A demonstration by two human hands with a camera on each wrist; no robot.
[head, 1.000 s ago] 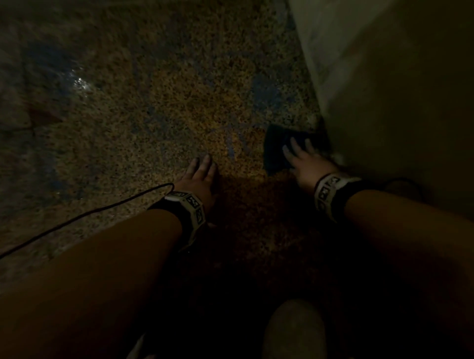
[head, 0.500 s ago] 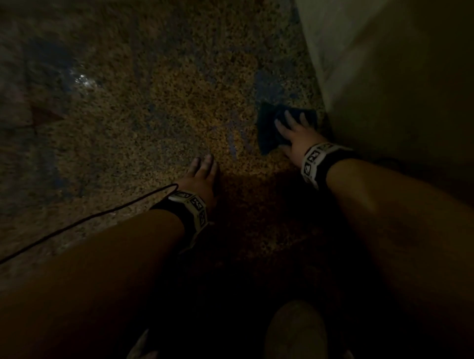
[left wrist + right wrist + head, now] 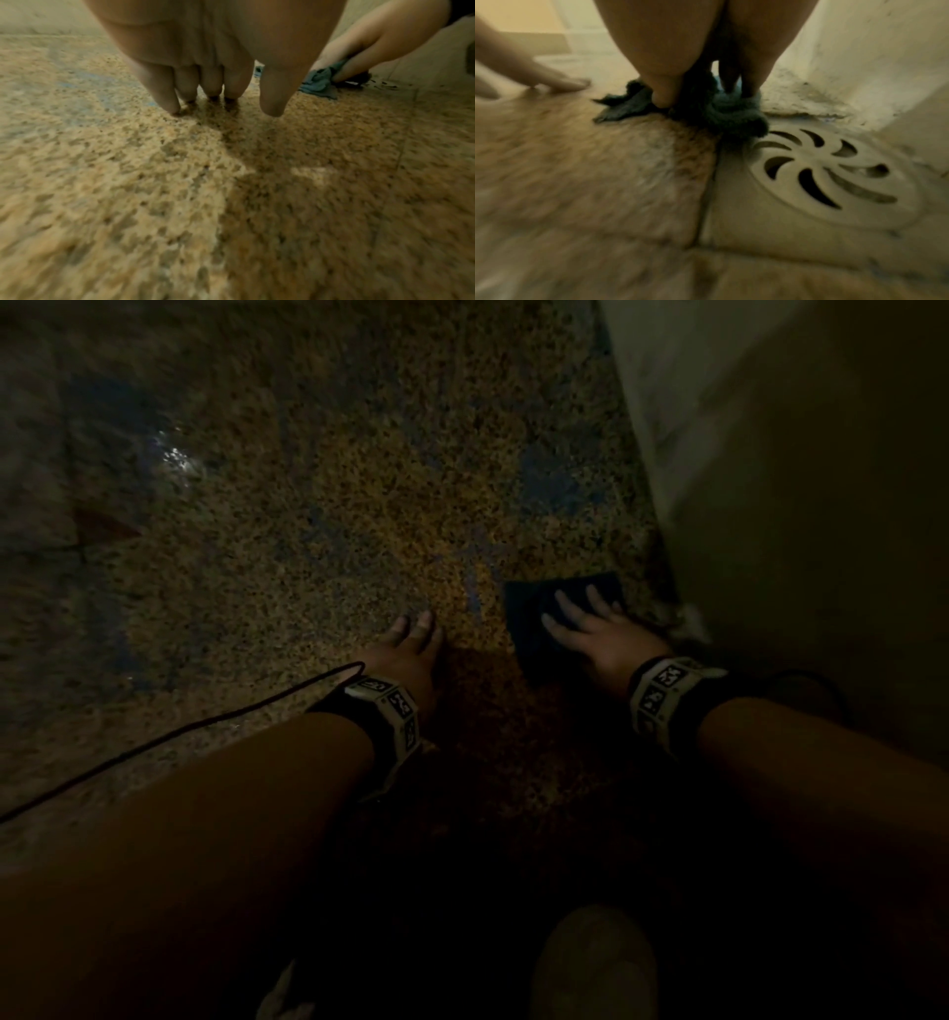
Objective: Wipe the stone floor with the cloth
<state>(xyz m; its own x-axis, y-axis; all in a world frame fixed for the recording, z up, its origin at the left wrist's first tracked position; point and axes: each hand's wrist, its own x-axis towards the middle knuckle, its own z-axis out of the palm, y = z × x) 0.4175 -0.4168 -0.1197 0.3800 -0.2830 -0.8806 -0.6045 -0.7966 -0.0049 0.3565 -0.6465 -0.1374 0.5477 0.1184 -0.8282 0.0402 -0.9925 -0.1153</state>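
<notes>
Dim room; speckled tan granite floor [image 3: 359, 516] with a wet glint at ten o'clock; pale plaster wall [image 3: 770, 454] at two o'clock; round slotted metal floor drain [image 3: 831, 178] beside it.

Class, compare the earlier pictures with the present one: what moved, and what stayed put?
The right hand slid the cloth away along the floor beside the wall, then back toward the person. The left hand stayed flat on the floor. Nothing was let go.

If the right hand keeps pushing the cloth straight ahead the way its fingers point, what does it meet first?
Probably nothing soon: ahead of the right hand and cloth lies bare stone floor. The wall runs alongside on its right, closing in further on; depth is unclear.
</notes>
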